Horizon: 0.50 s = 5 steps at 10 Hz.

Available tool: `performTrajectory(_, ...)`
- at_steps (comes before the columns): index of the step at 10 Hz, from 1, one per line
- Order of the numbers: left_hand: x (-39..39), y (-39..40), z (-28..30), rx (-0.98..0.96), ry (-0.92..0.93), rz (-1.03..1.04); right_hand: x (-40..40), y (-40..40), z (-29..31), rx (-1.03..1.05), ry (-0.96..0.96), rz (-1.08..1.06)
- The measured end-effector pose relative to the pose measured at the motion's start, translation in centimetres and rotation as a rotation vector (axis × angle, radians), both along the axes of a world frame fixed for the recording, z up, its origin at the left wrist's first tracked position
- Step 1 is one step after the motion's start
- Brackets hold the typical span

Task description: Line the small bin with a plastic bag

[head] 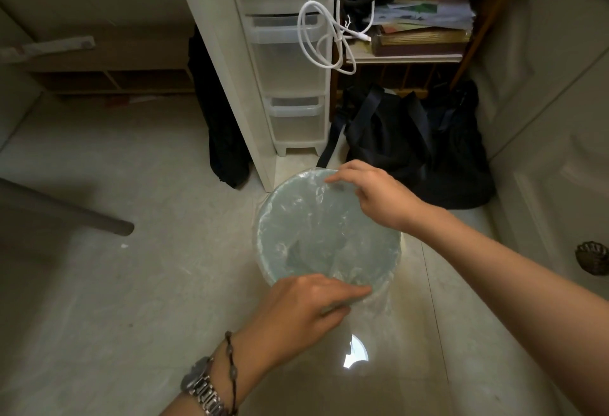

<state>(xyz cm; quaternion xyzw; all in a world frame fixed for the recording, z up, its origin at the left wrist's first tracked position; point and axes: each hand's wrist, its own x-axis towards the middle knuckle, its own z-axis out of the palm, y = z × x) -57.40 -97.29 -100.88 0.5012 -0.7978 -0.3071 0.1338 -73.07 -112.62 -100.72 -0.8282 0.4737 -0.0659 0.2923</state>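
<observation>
Left hand (303, 308) at the near rim of the bin (263, 251), palm down, fingers (349, 290) extended and laid close together across the rim edge; thumb hidden beneath, so whether it pinches the film cannot be told. Fingertips touch the clear plastic bag (316, 231) where it folds over the rim. A metal watch (204, 389) and a dark cord bracelet (232, 366) sit on that wrist.

Right hand (375, 195) at the far rim, fingers curled, index finger and thumb drawn together on the bag's edge, pinching the film at the rim.

Bin: small, round, pale green, standing on the light tiled floor (115, 284) between the two hands. Bag already inside it, crinkled against the walls, edge turned over the rim along the left side.

Behind the bin, a black bag (428, 152) with straps on the floor; a clear plastic drawer unit (293, 86) just left of it. White cable (313, 40) hangs in loops in front of the drawers.
</observation>
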Motion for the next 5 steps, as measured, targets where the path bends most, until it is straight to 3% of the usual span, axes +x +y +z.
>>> performTrajectory(3, 0.9, -0.1, -0.3, 0.039, 0.067, 0.032, -1.2, 0.0, 0.2, 0.038, 0.004, -0.029)
performTrajectory(4, 1.7, -0.6, 0.9, 0.126, 0.162, 0.131, -2.8, 0.5, 1.3, 0.026, -0.099, -0.085)
performTrajectory(5, 2.9, -2.5, 2.7, 0.043, 0.034, 0.307, -4.9, 1.1, 2.8, -0.087, 0.023, -0.178)
